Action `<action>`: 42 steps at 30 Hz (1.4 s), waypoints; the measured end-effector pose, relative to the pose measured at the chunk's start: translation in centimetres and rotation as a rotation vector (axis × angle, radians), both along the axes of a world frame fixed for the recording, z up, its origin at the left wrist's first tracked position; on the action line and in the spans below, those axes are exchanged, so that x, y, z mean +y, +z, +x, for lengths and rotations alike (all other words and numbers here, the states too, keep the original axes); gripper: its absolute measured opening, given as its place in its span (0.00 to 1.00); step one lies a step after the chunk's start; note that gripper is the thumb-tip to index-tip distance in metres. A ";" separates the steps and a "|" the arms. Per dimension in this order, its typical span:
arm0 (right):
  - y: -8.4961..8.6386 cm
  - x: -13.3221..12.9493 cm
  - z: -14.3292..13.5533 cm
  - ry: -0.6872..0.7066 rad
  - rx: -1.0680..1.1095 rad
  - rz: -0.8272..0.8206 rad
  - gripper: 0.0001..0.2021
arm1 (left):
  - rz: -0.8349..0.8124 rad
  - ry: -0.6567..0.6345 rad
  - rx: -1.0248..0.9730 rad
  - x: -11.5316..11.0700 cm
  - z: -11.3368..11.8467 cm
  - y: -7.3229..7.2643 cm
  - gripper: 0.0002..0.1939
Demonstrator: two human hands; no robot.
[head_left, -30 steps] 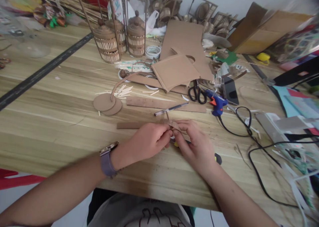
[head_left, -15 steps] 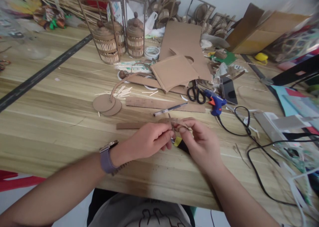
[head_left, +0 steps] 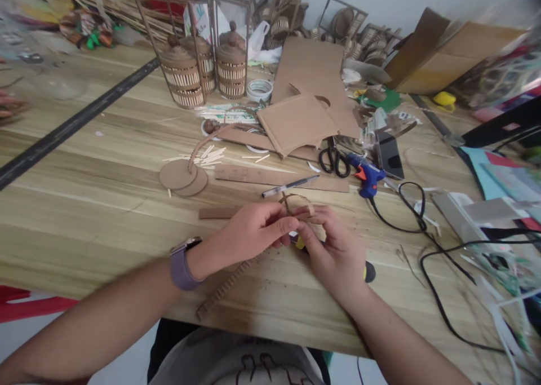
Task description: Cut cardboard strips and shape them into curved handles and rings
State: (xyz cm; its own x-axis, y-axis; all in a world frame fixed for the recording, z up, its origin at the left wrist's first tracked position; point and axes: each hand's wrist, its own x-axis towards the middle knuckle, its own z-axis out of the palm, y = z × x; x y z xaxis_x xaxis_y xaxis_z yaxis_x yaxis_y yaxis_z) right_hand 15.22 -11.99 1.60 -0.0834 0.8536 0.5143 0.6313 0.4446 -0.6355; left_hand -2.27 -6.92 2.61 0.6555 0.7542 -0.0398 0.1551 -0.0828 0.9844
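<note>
Both my hands meet over the table, thumbs and fingertips pinched on a thin brown cardboard strip [head_left: 296,198]. My left hand [head_left: 253,230], with a watch at the wrist, closes on it from the left. My right hand [head_left: 336,244] grips it from the right, where the strip bends in a small loop. A ridged length of cardboard [head_left: 230,284] trails down-left below my left hand; its join to the held strip is hidden. Partly under my right hand lies a tool with a yellow-and-black handle [head_left: 369,272]. A flat cardboard strip [head_left: 216,212] rests behind my left hand.
Beyond the hands lie a pen [head_left: 289,186], black scissors [head_left: 333,158], a blue glue gun [head_left: 367,176] with its cable, cardboard discs [head_left: 177,174] and short sticks [head_left: 211,155]. Stick-and-cardboard lanterns [head_left: 181,75] stand behind. A power strip [head_left: 469,218] and cords occupy the right.
My fingers have shifted along the strip, and its loop stands up more. The ridged length now hangs in view below my left hand. More of the tool's handle shows.
</note>
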 end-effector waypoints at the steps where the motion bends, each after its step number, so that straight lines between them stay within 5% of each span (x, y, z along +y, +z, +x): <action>1: -0.1 0.0 0.0 -0.007 0.007 -0.002 0.04 | -0.022 -0.005 0.000 0.0 0.0 0.0 0.18; 15: -0.4 0.0 0.3 -0.030 0.069 -0.010 0.03 | 0.027 -0.025 0.024 -0.6 0.0 0.0 0.13; 24: -0.5 0.2 0.2 0.036 0.482 -0.204 0.03 | 0.076 -0.052 0.020 -0.3 -0.1 -0.2 0.14; 34: -0.5 0.2 0.4 -0.041 -0.108 0.184 0.05 | -0.084 -0.019 -0.054 -0.3 0.4 -0.3 0.10; 42: 0.1 0.2 0.4 -0.046 -0.326 0.329 0.06 | -0.169 0.014 -0.103 -0.3 0.6 0.0 0.09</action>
